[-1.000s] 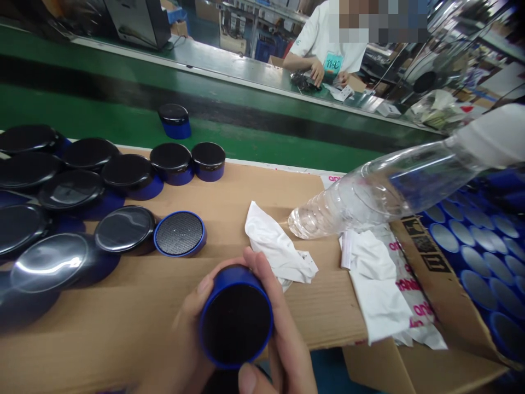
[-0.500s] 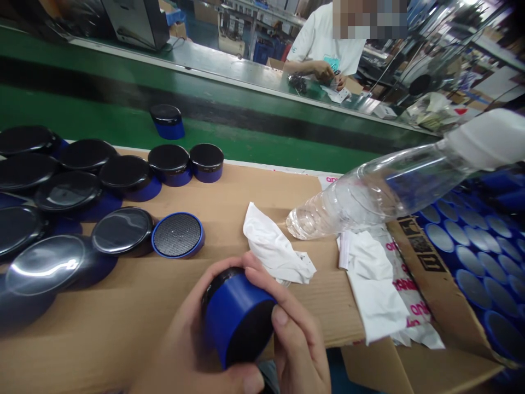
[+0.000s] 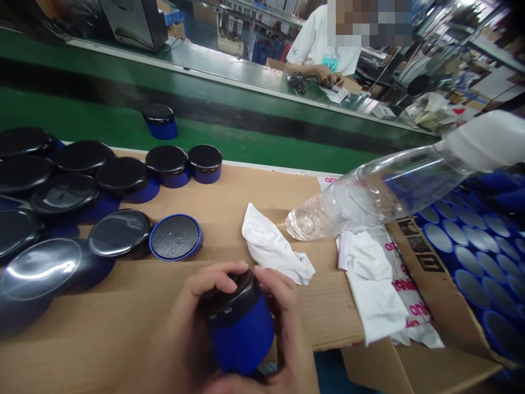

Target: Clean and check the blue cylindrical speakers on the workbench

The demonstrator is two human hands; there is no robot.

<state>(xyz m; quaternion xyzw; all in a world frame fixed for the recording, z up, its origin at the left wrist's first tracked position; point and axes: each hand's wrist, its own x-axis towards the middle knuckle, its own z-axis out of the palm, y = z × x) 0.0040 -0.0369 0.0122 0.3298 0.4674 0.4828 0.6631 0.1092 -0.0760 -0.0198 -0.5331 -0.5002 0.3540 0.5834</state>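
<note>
A blue cylindrical device (image 3: 241, 334) with a black top is held between both hands above the cardboard's near edge, its "ON" and "OFF" lettering facing me. My left hand (image 3: 184, 323) wraps its left side, fingertips on the black top. On the right side, my right hand (image 3: 289, 323) grips it, fingers bent over the rim. The underside of the device is hidden. Beyond the hands lies a device with its mesh face up (image 3: 175, 237), beside several black-topped blue ones (image 3: 121, 232). A crumpled white cloth (image 3: 273, 243) rests just past my right hand.
A clear plastic bottle (image 3: 369, 191) with a white cap leans at the right, near another white cloth (image 3: 375, 284). An open carton (image 3: 435, 273) holds many blue devices. One device (image 3: 161, 121) sits on the green belt (image 3: 246, 137). Across it, a person (image 3: 324, 49) handles small items.
The held device has been turned more upright, so its black top and lettering now show and its dark lower face does not. Fingers of both hands have shifted onto its top.
</note>
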